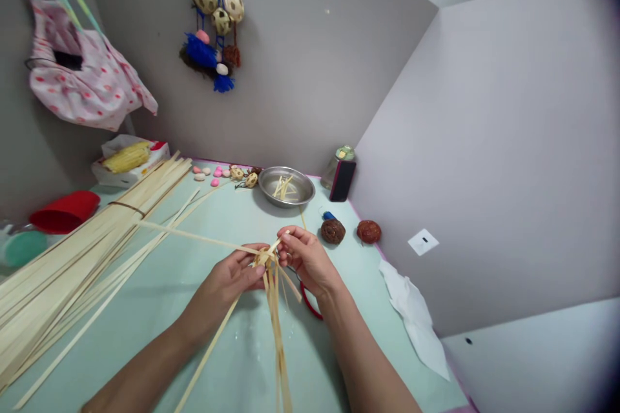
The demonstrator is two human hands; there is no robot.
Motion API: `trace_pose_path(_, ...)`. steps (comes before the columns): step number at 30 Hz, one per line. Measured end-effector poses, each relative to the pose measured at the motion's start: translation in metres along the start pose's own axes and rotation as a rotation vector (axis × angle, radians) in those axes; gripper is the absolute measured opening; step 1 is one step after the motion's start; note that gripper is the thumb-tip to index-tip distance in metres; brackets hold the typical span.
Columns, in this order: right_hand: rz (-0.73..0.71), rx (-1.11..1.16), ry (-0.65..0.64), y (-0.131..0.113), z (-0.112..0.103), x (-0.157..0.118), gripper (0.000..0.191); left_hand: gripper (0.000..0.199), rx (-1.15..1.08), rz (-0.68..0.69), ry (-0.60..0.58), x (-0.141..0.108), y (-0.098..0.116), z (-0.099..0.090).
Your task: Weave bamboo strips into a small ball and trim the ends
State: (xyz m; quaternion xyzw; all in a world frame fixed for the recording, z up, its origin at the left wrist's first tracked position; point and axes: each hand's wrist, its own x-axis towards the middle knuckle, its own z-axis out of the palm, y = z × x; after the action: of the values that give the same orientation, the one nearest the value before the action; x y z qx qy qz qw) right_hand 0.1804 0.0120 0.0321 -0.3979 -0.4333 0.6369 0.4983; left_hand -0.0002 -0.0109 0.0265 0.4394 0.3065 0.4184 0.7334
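Note:
A small woven piece of pale strips [264,257] is held up over the middle of the table, its long loose strips spreading left and hanging down toward the front edge. My left hand [237,274] grips the weave from the left, thumb on its front. My right hand [306,258] pinches the end of a short strip [275,245] at the weave's upper right, thumb and forefinger pressed together. Below and beside my right hand, the red handle of a tool [310,302] lies on the table, partly hidden.
A bundle of long strips [92,245] fills the table's left side. At the back are a metal bowl [287,201], a jar, a phone [343,181] and small balls. Yarn balls [333,231] and white paper [416,322] lie on the right.

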Motion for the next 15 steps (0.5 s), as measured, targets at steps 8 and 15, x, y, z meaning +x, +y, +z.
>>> trace_pose_path(8, -0.136, -0.252, -0.074, -0.01, 0.012, -0.01, 0.017, 0.03, -0.065, -0.004, 0.182, 0.007, -0.004, -0.008)
trace_pose_path(15, -0.151, -0.234, -0.129, -0.009, 0.014, -0.011, 0.025, 0.03, -0.136, 0.041, 0.213, 0.001, 0.005, 0.001)
